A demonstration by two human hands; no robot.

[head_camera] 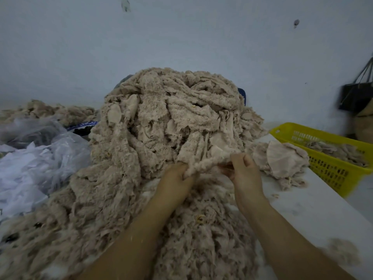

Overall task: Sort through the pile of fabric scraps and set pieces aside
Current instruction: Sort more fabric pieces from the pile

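A tall pile of beige fuzzy fabric scraps (pixel 161 122) covers the middle of the white table (pixel 314 211) and spills toward me. At the pile's near foot, my left hand (pixel 177 178) and my right hand (pixel 245 168) both grip one beige scrap (pixel 205 160) stretched between them; it still lies against the pile. A small heap of set-aside scraps (pixel 280 158) sits on the table just right of my right hand.
A yellow plastic basket (pixel 331 170) holding some scraps stands at the right table edge. Clear plastic bags with white material (pixel 34 158) lie on the left, with another beige heap (pixel 52 112) behind them. A black bag (pixel 357 93) hangs on the wall at far right.
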